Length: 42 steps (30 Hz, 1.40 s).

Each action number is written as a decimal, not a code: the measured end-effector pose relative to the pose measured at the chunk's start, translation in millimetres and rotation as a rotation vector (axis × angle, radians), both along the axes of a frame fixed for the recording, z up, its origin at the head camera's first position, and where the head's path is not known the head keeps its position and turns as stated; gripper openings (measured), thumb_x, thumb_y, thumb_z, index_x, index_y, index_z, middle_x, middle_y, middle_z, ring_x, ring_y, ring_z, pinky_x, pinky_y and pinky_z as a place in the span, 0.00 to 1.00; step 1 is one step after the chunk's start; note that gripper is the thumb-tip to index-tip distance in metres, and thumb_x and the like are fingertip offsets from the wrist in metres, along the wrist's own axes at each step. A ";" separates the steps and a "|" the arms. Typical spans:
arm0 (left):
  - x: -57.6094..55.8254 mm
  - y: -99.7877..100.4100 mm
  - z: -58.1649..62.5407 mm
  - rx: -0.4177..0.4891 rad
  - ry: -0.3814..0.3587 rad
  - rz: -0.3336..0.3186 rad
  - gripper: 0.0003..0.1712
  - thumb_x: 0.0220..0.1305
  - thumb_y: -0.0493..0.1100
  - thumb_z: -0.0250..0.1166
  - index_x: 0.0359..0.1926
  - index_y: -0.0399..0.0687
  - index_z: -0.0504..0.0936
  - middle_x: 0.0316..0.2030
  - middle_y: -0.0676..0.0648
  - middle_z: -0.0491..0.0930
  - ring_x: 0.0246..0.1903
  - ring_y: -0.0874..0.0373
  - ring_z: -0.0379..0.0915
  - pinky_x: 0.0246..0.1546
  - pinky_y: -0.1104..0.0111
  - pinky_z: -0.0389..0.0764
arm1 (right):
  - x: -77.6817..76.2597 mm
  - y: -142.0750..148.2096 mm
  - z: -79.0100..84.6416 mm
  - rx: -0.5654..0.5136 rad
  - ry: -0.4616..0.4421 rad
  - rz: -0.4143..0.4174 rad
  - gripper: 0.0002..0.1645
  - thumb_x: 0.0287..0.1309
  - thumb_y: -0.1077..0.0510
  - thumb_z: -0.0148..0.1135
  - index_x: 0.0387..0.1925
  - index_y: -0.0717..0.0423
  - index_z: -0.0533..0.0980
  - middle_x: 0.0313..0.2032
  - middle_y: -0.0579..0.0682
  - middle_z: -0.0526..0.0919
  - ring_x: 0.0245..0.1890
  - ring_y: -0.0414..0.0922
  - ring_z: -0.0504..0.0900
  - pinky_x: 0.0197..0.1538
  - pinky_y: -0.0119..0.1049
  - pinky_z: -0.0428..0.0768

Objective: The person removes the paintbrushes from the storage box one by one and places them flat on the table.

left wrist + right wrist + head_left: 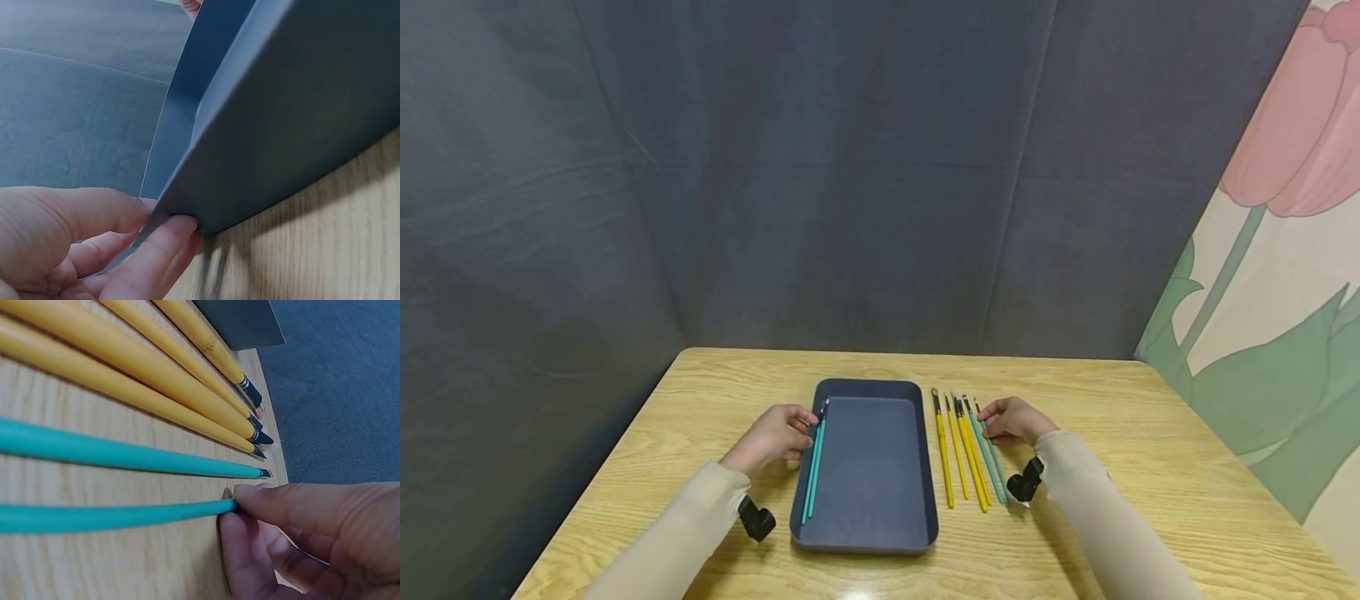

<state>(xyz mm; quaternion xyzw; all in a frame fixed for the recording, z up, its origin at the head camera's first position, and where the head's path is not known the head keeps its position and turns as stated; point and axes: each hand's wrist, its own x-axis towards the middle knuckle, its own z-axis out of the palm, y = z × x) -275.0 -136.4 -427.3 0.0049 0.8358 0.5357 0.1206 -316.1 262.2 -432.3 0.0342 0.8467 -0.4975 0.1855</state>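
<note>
My left hand (777,438) grips the left wall of the dark tray (872,475); in the left wrist view the thumb and fingers pinch its rim from both sides. Two teal paintbrushes (816,471) lie inside the tray along that wall, bristles at the far end. To the right of the tray, my right hand (1015,420) pinches the outermost teal paintbrush (119,517) close to its bristle end, and the fingertips hide its tip. Just left of that lies another teal paintbrush (134,455).
Several yellow paintbrushes (943,450) lie side by side on the wooden table (730,383), between the tray and the teal paintbrushes. A dark curtain (850,183) hangs behind the table and on the left. At the right is a wall (1270,350) painted with a tulip.
</note>
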 end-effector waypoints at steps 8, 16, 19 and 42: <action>1.0 0.3 -1.4 -0.003 0.000 -0.001 0.18 0.56 0.23 0.62 0.49 0.34 0.77 0.38 0.40 0.72 0.31 0.53 0.73 0.31 0.63 0.83 | 0.1 2.8 -1.7 -0.023 0.003 0.010 0.16 0.57 0.71 0.61 0.48 0.69 0.72 0.30 0.50 0.76 0.27 0.41 0.79 0.34 0.33 0.82; 0.1 0.8 -3.0 -0.010 -0.004 0.005 0.18 0.57 0.24 0.62 0.49 0.34 0.77 0.39 0.40 0.73 0.31 0.53 0.74 0.31 0.63 0.83 | 1.0 4.4 -2.0 -0.036 0.010 0.020 0.16 0.57 0.71 0.61 0.48 0.69 0.72 0.29 0.50 0.77 0.27 0.40 0.80 0.33 0.32 0.83; -0.1 0.8 -3.6 -0.003 -0.005 0.006 0.18 0.57 0.23 0.62 0.50 0.34 0.77 0.39 0.39 0.73 0.31 0.53 0.74 0.30 0.64 0.83 | 0.6 6.6 -1.2 -0.051 0.005 0.034 0.16 0.58 0.71 0.59 0.49 0.70 0.71 0.31 0.51 0.79 0.29 0.40 0.81 0.34 0.33 0.83; 0.3 -0.4 -1.2 0.001 0.009 -0.008 0.19 0.55 0.23 0.62 0.50 0.33 0.77 0.38 0.40 0.73 0.30 0.54 0.73 0.31 0.62 0.82 | 1.5 0.1 20.5 -0.237 0.002 0.152 0.26 0.67 0.65 0.52 0.62 0.75 0.60 0.41 0.55 0.80 0.38 0.42 0.82 0.46 0.36 0.83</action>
